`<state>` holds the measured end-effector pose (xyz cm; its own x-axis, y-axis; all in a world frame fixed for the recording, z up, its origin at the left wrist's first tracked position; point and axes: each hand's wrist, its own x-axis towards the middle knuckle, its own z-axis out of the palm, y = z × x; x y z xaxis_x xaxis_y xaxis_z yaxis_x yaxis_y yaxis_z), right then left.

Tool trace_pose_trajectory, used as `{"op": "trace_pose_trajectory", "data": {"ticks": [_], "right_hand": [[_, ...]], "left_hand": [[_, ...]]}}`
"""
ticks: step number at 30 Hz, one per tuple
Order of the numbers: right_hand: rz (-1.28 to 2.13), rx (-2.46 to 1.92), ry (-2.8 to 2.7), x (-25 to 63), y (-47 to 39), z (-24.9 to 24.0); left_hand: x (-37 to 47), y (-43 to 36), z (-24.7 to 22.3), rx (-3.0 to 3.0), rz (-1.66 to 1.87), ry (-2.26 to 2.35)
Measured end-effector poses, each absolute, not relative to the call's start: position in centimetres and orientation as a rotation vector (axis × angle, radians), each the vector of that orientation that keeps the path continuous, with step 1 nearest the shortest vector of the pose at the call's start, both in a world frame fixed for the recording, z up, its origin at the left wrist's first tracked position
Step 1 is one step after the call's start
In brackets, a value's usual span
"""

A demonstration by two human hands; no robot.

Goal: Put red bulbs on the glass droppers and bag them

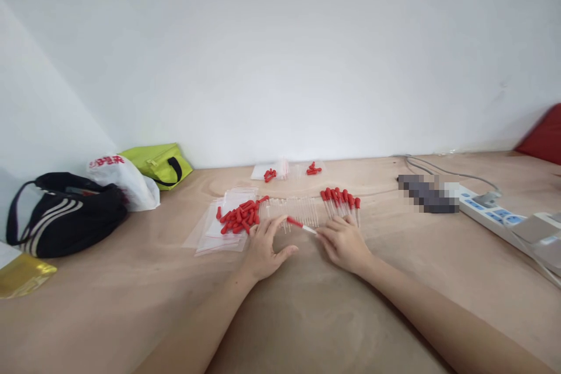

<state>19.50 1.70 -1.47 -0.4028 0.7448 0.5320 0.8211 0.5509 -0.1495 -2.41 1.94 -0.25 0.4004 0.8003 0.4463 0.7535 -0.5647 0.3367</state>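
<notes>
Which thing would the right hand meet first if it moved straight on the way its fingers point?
Probably the left hand: the dropper in the right hand leads with its red bulb toward it. Depth is unclear, so they may already touch.

From the middle of the tabletop [289, 321], we are seeing a striped black bag [83, 216] at nine o'clock, a white bag [128, 184] and a lime pouch [161, 166] at ten, a pixelated dark object [427, 193] at two and a power strip [486, 211] lying at three.
</notes>
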Motion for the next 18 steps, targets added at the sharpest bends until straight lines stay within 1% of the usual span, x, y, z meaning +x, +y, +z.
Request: {"op": "trace_pose_trajectory", "data": {"ticks": [4,7,12,18], "right_hand": [[-0.147,-1.615,-1.890,20.2,4.0,-1.6],[-0.155,-1.784,-1.778,20.0,5.7,-1.5],[-0.126,-1.953,-1.808,18.5,6.7,-1.1],[-0.119,-1.963,-1.906,18.2,6.6,-1.2]], "left_hand": [[-2.3,2.0,-0.3,2.570,0.860,1.463],[-2.2,2.0,-0.2,2.613,0.786,1.425],[-2.1,2.0,-0.2,2.609,0.735,1.465],[-2.1,2.0,-0.3,2.608,0.705,1.461]]}}
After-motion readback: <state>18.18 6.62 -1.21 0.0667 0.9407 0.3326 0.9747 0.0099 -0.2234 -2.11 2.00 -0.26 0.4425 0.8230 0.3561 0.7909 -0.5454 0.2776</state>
